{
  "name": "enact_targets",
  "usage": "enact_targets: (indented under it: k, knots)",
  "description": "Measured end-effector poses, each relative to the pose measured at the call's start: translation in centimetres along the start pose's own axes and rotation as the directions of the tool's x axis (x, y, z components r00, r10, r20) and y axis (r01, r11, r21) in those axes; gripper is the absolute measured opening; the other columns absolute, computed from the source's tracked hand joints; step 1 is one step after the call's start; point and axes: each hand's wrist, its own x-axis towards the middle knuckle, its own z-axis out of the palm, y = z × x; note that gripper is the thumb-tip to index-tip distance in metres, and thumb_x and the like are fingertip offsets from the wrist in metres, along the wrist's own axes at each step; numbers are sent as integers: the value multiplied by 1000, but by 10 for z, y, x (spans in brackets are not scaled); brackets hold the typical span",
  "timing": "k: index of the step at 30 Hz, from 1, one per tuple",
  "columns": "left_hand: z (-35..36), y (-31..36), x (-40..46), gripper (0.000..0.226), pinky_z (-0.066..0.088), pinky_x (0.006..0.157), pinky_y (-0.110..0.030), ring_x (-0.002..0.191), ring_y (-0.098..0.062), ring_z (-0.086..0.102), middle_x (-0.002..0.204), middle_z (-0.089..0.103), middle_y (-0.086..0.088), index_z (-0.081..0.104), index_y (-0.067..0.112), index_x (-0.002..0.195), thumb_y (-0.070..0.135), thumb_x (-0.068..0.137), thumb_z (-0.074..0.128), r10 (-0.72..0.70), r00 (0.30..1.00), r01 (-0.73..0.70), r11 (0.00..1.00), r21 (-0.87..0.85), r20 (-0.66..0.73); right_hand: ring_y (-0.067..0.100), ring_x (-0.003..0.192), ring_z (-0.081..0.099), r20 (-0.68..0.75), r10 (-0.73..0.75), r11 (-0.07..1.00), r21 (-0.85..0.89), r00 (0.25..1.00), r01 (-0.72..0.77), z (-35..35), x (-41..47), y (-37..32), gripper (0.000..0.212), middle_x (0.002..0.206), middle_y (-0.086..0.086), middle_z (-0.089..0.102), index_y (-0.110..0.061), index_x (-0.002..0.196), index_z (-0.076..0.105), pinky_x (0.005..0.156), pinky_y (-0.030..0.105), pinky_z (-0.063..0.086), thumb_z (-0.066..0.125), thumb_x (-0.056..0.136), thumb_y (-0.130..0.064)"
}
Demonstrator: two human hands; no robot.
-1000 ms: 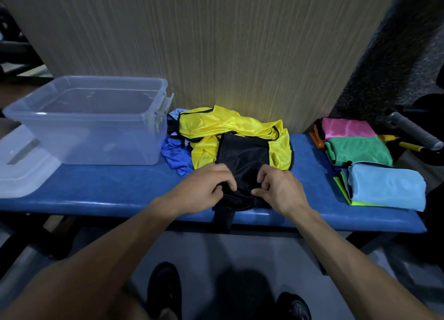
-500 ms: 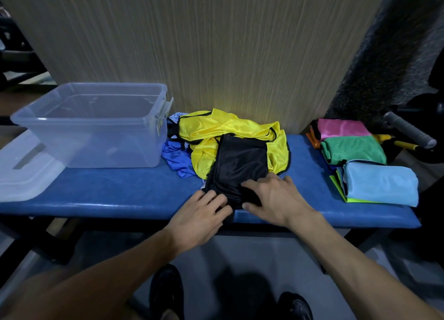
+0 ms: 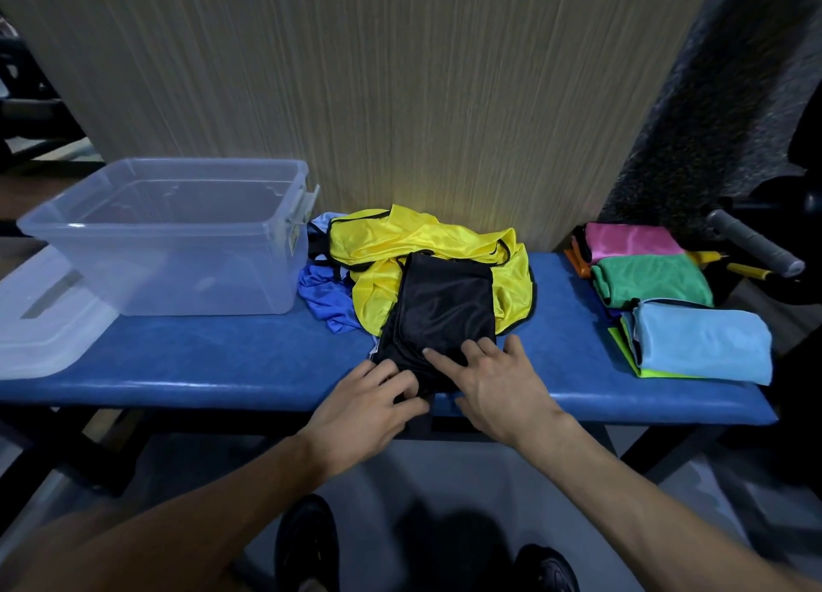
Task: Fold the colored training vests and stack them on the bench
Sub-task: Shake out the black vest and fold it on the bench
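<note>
Black vest (image 3: pixel 440 315): folded to a narrow oblong, lying on the blue bench (image 3: pixel 213 360) at centre, its far half resting over the yellow vest (image 3: pixel 422 244), its near edge at the bench's front lip with a strip hanging just over.

Left hand (image 3: pixel 369 409): on the near-left corner of the black vest, fingers curled and pinching the edge of the cloth. A second ago both hands were bunched together on the middle of the garment; this hand has since dropped to the near edge.

Right hand (image 3: pixel 493 382): fingers now straight and spread, pressing flat on the near-right part of the black vest, where earlier they were curled into the fabric.

Reading of the change: the fold has been laid down and is being flattened. The black vest looks nearly finished and should soon be ready for transfer to the stack.

Unfolded stock: yellow vest, crumpled, far centre against the wood-grain wall (image 3: pixel 400 80); royal blue vest (image 3: pixel 324 291), crumpled, just left of it. At least two remain to fold.

Finished stack, right end of bench: pink vest (image 3: pixel 631 240) farthest, green vest (image 3: pixel 649 280) in the middle, light blue vest (image 3: pixel 703 340) nearest, with lime and orange edges showing beneath.

Other: clear plastic tub (image 3: pixel 169 235), left; its lid (image 3: pixel 40 324) at far left.
</note>
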Motion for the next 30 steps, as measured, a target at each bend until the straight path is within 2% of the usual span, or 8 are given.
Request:
enact_targets:
  k: [4,7,11,14,18,22,25,30]
  knots:
    - [-11,6,-3,26,39,72,-28,86,-13,49,101,56,10,69,28,112,26,88,58,-5,998,-3,994,-111,-68,31,115,50,-47,-21,1000,-20,999,20,7,-3,-5,83,124,12,50,-38,161,6,97,49,30,57,97,-33]
    - [-23,8,4,19,42,76,-32,90,-13,50,103,56,12,67,26,112,30,99,55,-175,981,141,941,-307,-86,33,121,44,-24,-16,999,-44,1000,15,2,-2,-6,79,130,14,43,-35,161,-1,101,50,26,50,101,-30]
    - [-27,-8,37,21,41,87,-37,98,-15,44,106,53,15,64,23,108,32,106,45,-388,920,333,837,-435,-43,34,118,47,-11,-25,999,-46,1000,24,4,-1,-6,59,130,14,46,-26,154,31,101,52,28,52,98,-28]
    - [-19,-21,66,23,37,92,-41,102,-18,43,98,49,13,59,22,93,31,106,43,-469,865,501,783,-368,179,31,85,60,-120,-66,998,-17,991,64,12,0,-1,54,99,12,60,-23,121,65,80,48,41,82,71,-34]
    - [-1,-27,80,28,35,85,-39,103,-24,48,87,49,6,49,23,77,37,101,48,-577,776,628,739,-242,253,26,73,62,-237,-65,990,104,969,92,27,-2,14,77,89,4,59,-25,133,60,66,41,48,88,62,-39]
    - [8,-29,79,23,37,76,-35,91,-19,50,86,52,11,48,27,93,33,88,69,-614,775,620,690,-374,152,22,86,66,-238,-73,963,234,969,130,32,-5,37,76,103,-3,61,-29,143,51,76,38,52,81,75,-42]
    - [12,-35,77,28,33,72,-32,84,-15,44,86,46,12,51,30,85,24,82,78,-549,835,520,770,-368,32,24,91,66,-236,-100,934,312,967,173,35,-1,47,62,109,-4,62,-29,141,54,79,40,53,77,83,-37]
    - [15,-47,67,17,45,82,-35,91,-12,49,90,56,12,74,27,101,36,100,60,-389,911,403,766,-501,137,24,94,65,-240,-63,887,431,969,165,37,5,53,43,112,-6,63,-29,139,55,83,39,52,62,96,-27]
